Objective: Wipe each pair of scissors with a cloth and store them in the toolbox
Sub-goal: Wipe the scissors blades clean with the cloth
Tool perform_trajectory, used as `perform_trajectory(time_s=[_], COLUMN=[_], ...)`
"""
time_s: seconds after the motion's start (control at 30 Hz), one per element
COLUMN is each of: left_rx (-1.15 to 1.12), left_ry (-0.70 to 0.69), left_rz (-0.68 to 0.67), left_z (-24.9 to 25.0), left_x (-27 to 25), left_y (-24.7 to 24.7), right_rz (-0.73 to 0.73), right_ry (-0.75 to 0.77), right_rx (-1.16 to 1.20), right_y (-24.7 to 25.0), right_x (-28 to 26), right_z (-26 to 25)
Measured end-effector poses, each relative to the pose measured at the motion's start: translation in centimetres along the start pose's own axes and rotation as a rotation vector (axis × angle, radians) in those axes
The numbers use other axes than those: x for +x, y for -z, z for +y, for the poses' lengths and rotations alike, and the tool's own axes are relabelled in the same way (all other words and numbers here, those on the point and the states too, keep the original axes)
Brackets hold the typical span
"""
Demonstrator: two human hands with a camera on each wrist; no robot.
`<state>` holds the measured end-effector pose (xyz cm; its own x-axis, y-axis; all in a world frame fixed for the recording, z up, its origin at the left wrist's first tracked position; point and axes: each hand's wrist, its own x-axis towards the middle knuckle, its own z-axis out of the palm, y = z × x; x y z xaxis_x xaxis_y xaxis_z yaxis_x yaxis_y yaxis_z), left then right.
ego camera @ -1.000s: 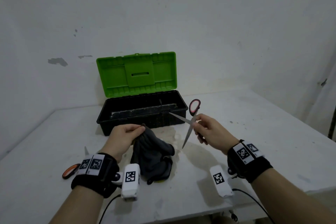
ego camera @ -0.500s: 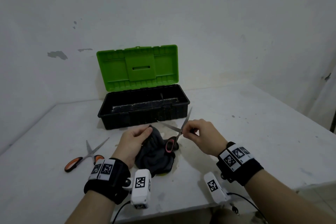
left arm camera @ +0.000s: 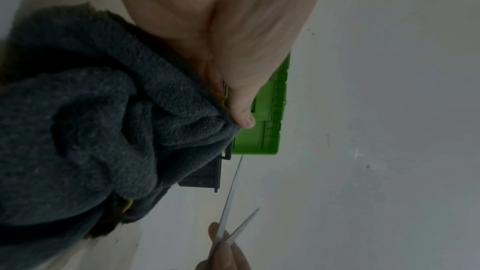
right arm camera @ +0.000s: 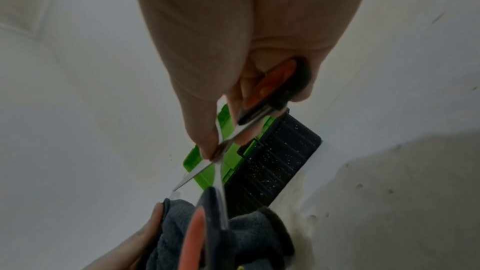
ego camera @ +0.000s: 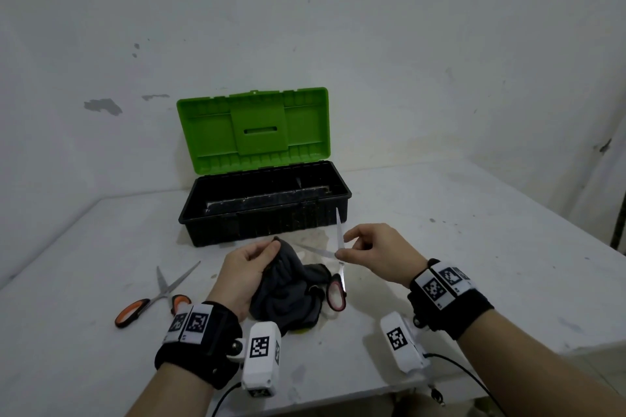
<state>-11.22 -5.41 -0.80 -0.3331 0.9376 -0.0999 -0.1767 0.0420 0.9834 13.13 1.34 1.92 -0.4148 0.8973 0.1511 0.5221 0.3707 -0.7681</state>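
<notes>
- Red-handled scissors (ego camera: 338, 267): steel blades splayed apart, black-rimmed red oval loops; right hand (ego camera: 376, 254) pinches them at the pivot between thumb and fingertip, one blade tip up at 12 o'clock, the other toward 9, one loop hanging at 6 beside the cloth.
- Cloth (ego camera: 288, 291): dark grey fleece, nubby pile, bunched; left hand (ego camera: 247, 267) grips its top fold, thumb pressed on the pile.
- Toolbox (ego camera: 267, 213): black ribbed plastic tub, speckled with dust, at 12 o'clock from the hands; green moulded lid (ego camera: 254, 129) standing open against the wall.
- Orange-handled scissors (ego camera: 159, 294): blades slightly parted, lying flat at 9 o'clock from the cloth, well apart from the toolbox.
- Table (ego camera: 474, 247): matt white top, stained and specked (pale residue near the cloth).
- Wall (ego camera: 372, 44): white plaster, chipped grey patches.
- View notes: the right wrist view alone shows the second loop tucked under the right hand's fingers; the left wrist view alone shows a yellow edge on the cloth; only the head view shows the orange-handled pair.
</notes>
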Motion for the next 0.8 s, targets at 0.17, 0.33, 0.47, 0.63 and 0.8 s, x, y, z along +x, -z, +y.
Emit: perform_trajectory(time_s=[0.17,0.33,0.47,0.63,0.8], left_rx=[-0.074,-0.161,-0.27,-0.341,-0.329], left_ry=[-0.083,-0.111,0.053,0.093,0.091], left_rz=[0.114,0.185,0.078,-0.009,-0.074], left_z=[1.7,2.5,1.6,0.7,0.7], left_x=[0.7,0.9,-0.8,-2.0,-2.2], left_y=[0.4,0.4,-1.6,-4.6,-5.7], right_rz=[-0.093,-0.041,0.033,0.022,0.035], right_ry=[-0.021,-0.036,-0.028,-0.031,-0.048], right_rx=[0.011,0.116,0.146,0.129,0.119], right_y=[0.6,0.6,0.1,-0.8,-1.6], right_x=[-0.2,-0.3,-0.2,0.0,0.1], right_z=[-0.2,-0.6,-0.9,-1.5,-1.8])
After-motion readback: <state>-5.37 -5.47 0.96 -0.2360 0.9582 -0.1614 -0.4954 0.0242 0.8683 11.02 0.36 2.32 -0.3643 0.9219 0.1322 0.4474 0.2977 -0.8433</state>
